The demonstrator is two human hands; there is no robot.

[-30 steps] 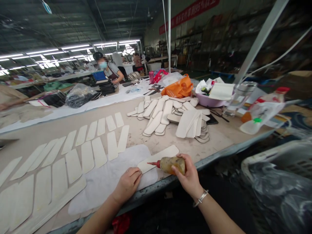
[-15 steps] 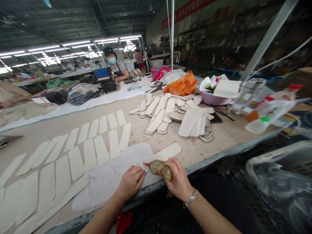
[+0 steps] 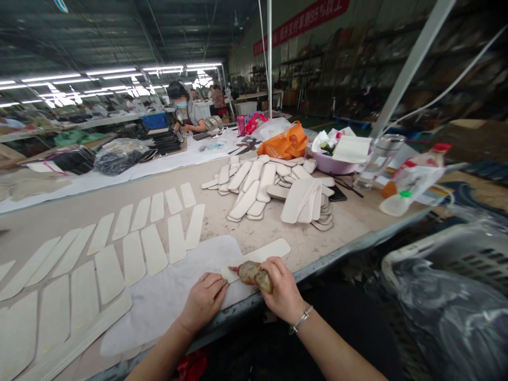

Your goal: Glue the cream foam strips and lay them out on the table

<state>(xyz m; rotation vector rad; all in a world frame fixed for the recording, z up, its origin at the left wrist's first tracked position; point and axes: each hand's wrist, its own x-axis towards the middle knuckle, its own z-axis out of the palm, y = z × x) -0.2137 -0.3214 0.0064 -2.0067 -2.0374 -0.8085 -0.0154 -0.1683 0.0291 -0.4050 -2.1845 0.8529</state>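
Observation:
My right hand [image 3: 282, 290] is wrapped round a stained squeeze bottle [image 3: 254, 275] with a red nozzle. The bottle lies almost level, its tip over the near left end of a pale, round-cornered strip [image 3: 272, 250]. At that same end, the curled fingers of my left hand [image 3: 204, 299] are closed and press on the strip's edge; the fingertips are partly hidden. Beneath both is a white sheet [image 3: 166, 296] spread on the table. To the left, rows of similar pale strips [image 3: 133, 256] lie flat, some with yellowish smears.
A heap of pale padded pieces [image 3: 254, 185] lies beyond my hands, with stacked strips [image 3: 299, 201] beside it. Farther back are an orange bag [image 3: 283, 142], a purple basin [image 3: 337, 165] and a glass bottle [image 3: 379, 161]. A grey crate [image 3: 440, 254] stands right. Across the table a person works.
The whole view has shifted, so the table and its things appear farther left. Both hands keep nearly the same pose at the strip's end, the bottle still in my right hand.

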